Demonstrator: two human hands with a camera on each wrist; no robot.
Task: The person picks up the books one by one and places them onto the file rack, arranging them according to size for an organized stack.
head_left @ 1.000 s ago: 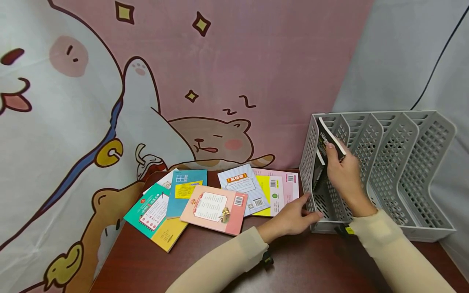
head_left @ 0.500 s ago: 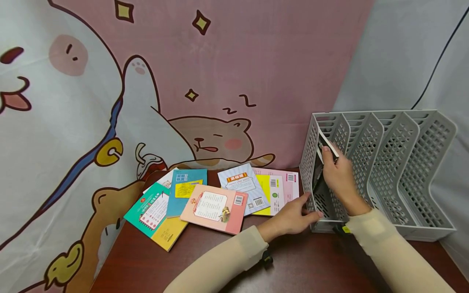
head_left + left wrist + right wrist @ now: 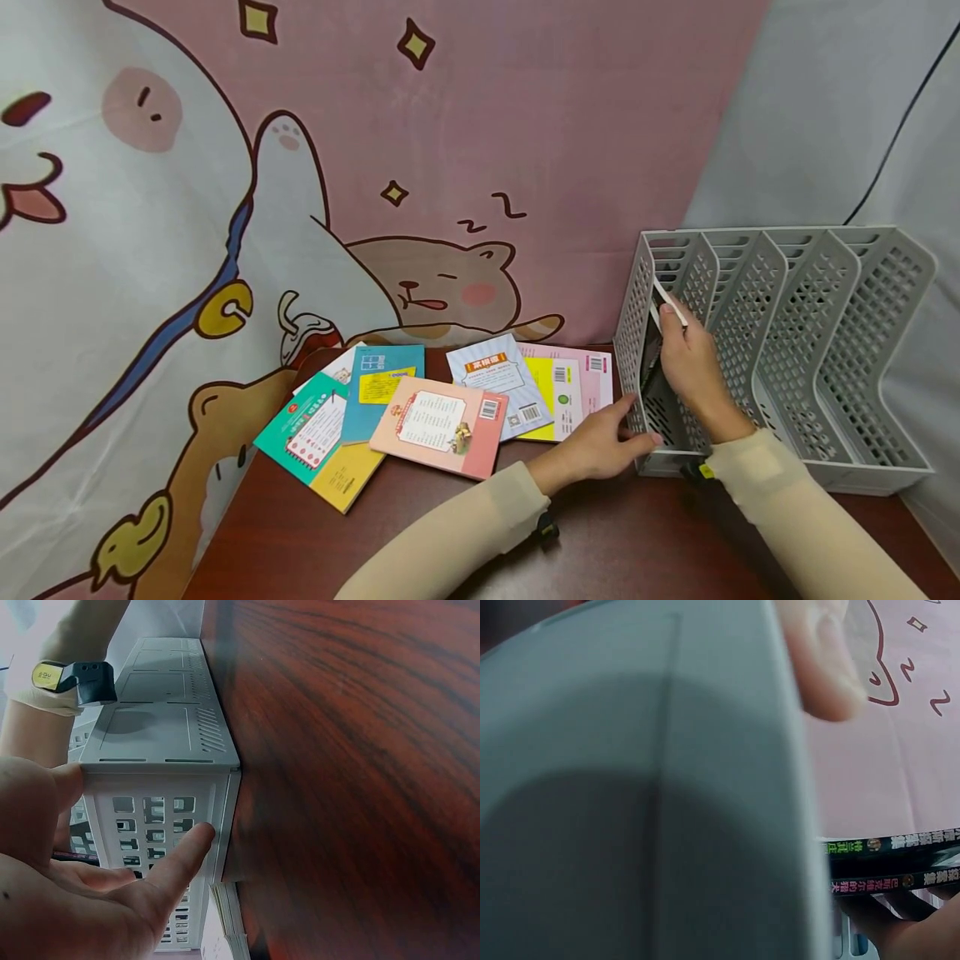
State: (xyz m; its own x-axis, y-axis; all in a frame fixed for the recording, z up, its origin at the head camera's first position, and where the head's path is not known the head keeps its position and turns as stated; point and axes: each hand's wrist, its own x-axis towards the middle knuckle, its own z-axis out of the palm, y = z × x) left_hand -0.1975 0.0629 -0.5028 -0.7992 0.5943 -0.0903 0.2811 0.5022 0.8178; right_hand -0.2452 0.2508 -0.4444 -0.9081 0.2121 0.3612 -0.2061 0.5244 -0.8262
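My right hand [image 3: 693,358] grips a thin black book [image 3: 672,303] by its edge, with the thumb on the near side, inside the leftmost compartment of the grey file rack [image 3: 765,469]. A second black book [image 3: 885,846] stands at its left; both spines show lettering in the right wrist view. The lower parts of the books are hidden behind my hand and the rack's wall. My left hand [image 3: 596,442] holds the rack's front left corner, its thumb [image 3: 69,784] over the front edge and its index finger [image 3: 184,859] against the perforated side wall.
Left of the rack lie several overlapping books on the brown table [image 3: 600,542]: a pink-orange one [image 3: 487,442], a green one [image 3: 318,408], a blue one [image 3: 367,429], a pale striped one [image 3: 487,379] and a yellow-edged one [image 3: 564,400]. A cartoon cloth [image 3: 600,125] hangs behind.
My right hand has lowered the black book into the compartment and moved slightly left, beside the other black book. My left hand has stayed at the rack's corner.
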